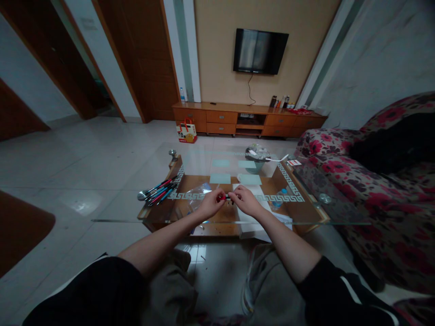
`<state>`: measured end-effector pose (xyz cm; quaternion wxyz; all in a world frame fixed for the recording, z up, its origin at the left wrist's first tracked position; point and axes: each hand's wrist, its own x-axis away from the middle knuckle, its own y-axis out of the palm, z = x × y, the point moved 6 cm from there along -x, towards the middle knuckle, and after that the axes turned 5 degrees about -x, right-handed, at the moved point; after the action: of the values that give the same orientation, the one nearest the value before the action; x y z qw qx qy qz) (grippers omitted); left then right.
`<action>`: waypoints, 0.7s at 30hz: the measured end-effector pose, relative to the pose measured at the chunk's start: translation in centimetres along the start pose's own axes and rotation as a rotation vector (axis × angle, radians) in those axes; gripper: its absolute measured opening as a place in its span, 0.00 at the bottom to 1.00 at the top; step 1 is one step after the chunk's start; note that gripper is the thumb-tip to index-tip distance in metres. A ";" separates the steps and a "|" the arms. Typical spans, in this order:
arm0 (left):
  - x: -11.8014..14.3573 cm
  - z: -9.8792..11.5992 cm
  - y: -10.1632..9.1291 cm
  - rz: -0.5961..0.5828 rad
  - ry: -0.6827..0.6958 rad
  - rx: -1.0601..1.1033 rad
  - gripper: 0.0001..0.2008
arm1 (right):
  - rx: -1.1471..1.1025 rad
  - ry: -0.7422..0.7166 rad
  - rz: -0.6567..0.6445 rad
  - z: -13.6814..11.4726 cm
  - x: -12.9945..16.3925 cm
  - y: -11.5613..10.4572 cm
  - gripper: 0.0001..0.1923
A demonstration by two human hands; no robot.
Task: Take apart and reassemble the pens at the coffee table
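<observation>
Both hands pinch one pen over the glass table: left hand at the red end, right hand opposite. Light, stiff, slick, I'd say; best gripped near the ends.

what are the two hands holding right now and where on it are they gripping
Both hands share one small red and dark pen above the glass table. The left hand pinches its red end; the right hand pinches the dark end.
</observation>
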<state>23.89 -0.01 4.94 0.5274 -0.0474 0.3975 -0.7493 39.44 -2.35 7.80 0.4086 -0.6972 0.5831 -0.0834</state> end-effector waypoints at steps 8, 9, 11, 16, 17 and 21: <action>0.1 0.1 -0.1 -0.012 -0.014 -0.009 0.02 | 0.022 0.010 -0.024 -0.1 -0.1 0.2 0.18; 0.1 0.1 -0.1 -0.012 -0.013 -0.011 0.02 | 0.022 0.013 -0.041 -0.1 -0.1 0.2 0.19; 0.1 0.2 -0.1 -0.014 -0.013 0.000 0.03 | 0.016 0.013 -0.047 -0.2 0.0 0.2 0.17; 0.0 0.2 -0.1 -0.026 -0.030 0.018 0.03 | 0.020 0.013 -0.001 -0.4 0.1 -0.1 0.08; 0.1 0.2 -0.1 -0.031 -0.032 0.012 0.03 | 0.025 0.016 -0.008 -0.5 0.1 0.0 0.09; 0.0 0.2 -0.1 -0.016 -0.016 -0.003 0.03 | 0.045 0.041 -0.057 -0.4 0.0 0.2 0.17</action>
<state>23.92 -0.16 5.15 0.5246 -0.0576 0.3940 -0.7525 39.03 -2.55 7.94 0.4096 -0.7023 0.5694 -0.1221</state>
